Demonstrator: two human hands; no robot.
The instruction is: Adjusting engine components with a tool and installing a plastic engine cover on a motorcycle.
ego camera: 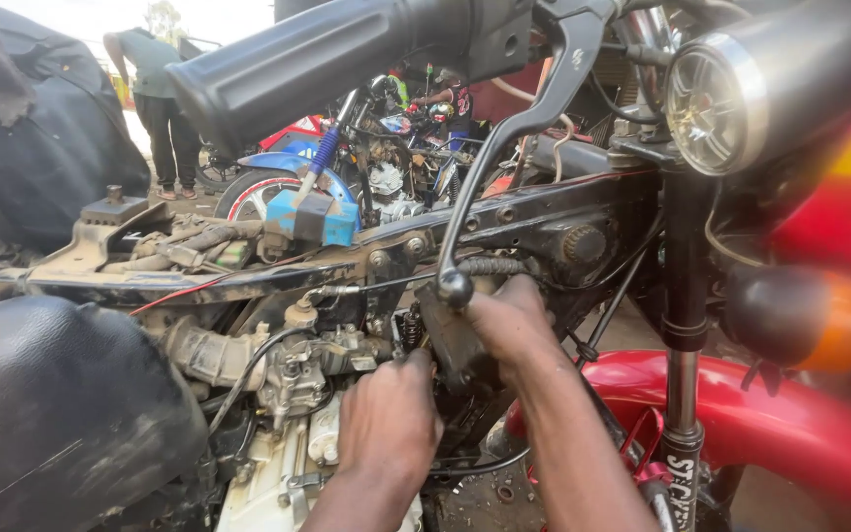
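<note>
A motorcycle stands stripped, its frame rail [544,212] bare and the engine area exposed. My right hand [509,320] is wrapped over a black boxy part [450,345] just under the frame. My left hand [386,419] reaches in from below, back toward me, one fingertip against that part's lower edge and the other fingers curled out of sight. The carburetor [297,369] with its hoses sits just left of my left hand. The ball end of the hand lever [455,288] hangs right in front of the hands.
The handlebar grip [297,59] crosses the top. A round chrome lamp [721,99], an orange turn signal [819,315], the fork leg [682,394] and the red fender [770,414] crowd the right. The black seat [51,414] fills the lower left. A person [155,89] stands behind, beside other motorcycles [347,148].
</note>
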